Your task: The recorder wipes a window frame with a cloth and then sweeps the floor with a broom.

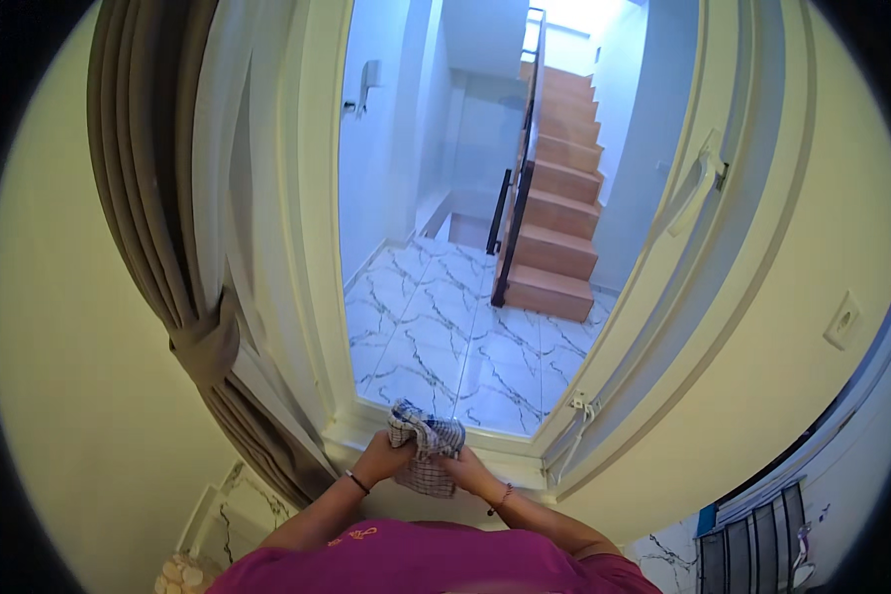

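A checked cloth (pixel 428 473), white with dark and blue lines, hangs bunched between my hands just above the window sill (pixel 510 445). My left hand (pixel 384 459) grips its left side, and my right hand (pixel 470 471) has hold of its right side. The cloth's top is crumpled and its lower part hangs down. Behind it stands the window pane (pixel 436 327) in a white frame, with a white handle (pixel 701 183) on the right side. Some of my fingertips are hidden in the folds.
A brown curtain (pixel 206 346), tied in a knot, hangs at the left beside a white sheer one. A wall socket (pixel 843 321) is at the right. Lower right lies a striped dark mat (pixel 757 544). Through the glass show wooden stairs (pixel 559 218) and a marbled floor (pixel 416 307).
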Demonstrator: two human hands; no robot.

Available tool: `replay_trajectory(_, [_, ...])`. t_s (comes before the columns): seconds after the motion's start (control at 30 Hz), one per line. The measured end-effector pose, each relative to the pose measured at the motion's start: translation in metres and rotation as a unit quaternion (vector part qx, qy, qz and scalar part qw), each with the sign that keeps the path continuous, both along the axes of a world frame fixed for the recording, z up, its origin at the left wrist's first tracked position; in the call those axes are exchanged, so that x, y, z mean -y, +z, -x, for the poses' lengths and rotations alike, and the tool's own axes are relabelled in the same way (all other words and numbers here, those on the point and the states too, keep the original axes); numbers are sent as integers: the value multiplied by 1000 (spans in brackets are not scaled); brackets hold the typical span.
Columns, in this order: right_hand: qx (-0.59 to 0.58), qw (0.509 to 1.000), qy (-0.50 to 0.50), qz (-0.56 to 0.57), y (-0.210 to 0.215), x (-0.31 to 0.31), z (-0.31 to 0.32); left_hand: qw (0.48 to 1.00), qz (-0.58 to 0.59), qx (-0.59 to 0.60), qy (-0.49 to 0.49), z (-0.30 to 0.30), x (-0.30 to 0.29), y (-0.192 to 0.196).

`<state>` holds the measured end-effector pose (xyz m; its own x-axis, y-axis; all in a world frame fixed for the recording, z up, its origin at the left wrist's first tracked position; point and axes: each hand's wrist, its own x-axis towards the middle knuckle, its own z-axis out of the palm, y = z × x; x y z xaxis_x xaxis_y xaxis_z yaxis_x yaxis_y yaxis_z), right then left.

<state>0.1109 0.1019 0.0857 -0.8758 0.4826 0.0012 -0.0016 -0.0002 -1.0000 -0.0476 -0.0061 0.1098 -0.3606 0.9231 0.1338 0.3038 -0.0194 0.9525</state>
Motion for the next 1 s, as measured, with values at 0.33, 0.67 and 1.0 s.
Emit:
replay_trajectory(0.33, [-433, 786, -230, -377, 251, -36, 19, 986, -162, -31, -5, 92, 19, 30])
replay_trajectory(0.67, [-18, 455, 55, -889, 271, -45, 122, 976, -155, -148, -42, 123, 1, -8])
replay_trajectory(1.0, [-67, 288, -340, -893, 503, -93, 102, 981, -141, -112, -78, 118, -13, -42])
